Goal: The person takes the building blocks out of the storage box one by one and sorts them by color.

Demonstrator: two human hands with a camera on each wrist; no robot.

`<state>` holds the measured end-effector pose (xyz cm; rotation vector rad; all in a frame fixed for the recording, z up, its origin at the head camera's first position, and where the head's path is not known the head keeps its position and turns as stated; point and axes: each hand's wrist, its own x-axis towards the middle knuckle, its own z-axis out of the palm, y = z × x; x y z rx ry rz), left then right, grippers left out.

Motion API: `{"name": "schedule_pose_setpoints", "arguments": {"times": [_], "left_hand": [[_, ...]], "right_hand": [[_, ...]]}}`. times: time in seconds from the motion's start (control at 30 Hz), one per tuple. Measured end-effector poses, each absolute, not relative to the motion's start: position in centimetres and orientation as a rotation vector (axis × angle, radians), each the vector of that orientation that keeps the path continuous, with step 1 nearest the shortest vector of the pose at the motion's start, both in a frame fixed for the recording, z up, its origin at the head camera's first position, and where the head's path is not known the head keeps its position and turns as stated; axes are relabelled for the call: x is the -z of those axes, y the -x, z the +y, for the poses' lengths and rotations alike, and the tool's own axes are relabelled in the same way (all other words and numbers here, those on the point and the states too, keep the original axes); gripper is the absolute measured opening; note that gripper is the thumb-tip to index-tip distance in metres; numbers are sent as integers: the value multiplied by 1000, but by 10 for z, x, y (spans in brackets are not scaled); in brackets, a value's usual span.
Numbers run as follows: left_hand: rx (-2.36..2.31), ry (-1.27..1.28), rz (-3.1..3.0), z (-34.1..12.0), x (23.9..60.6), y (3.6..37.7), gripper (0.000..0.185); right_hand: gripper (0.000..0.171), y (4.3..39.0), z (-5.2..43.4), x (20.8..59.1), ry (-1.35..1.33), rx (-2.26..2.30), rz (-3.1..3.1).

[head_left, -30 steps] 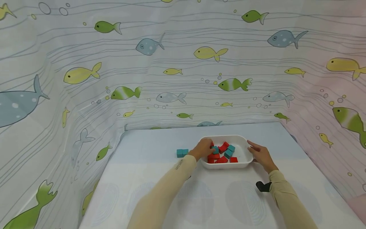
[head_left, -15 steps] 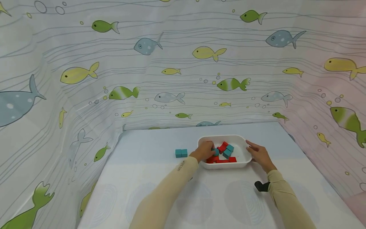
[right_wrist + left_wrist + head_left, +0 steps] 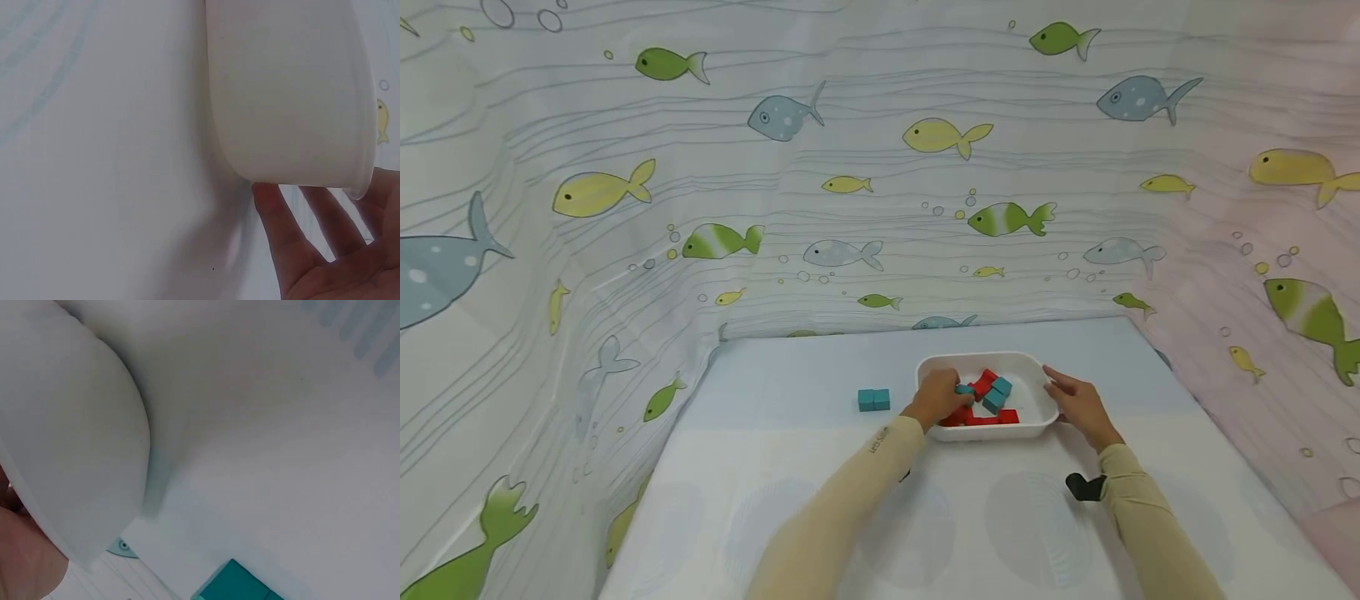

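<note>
A white tray point(image 3: 1033, 367) of red and teal blocks is set near the table's point(image 3: 790, 467) far edge. Its right rim is touched by the right hand point(image 3: 1073, 404), fingers spread. A teal block point(image 3: 964, 390) inside is pinched by the left hand point(image 3: 938, 397).

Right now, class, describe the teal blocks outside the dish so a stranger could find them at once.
Start at the white dish of red and teal blocks on the pale table. Look just beyond the left hand, away from the dish. The pair of teal blocks sits there side by side on the bare cloth, the only blocks outside the dish.
</note>
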<state>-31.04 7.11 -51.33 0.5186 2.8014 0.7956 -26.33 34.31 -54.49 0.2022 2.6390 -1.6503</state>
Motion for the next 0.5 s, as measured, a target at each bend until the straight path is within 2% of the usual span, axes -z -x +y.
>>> {"name": "schedule_pose_setpoints", "arguments": {"times": [0.2, 0.5], "left_hand": [[-814, -478, 2871, 76, 514, 308, 29], [-856, -538, 2846, 72, 509, 303, 20]], "right_hand": [[53, 263, 344, 541, -199, 1631, 2649], [53, 263, 343, 544, -196, 1637, 2641]]}}
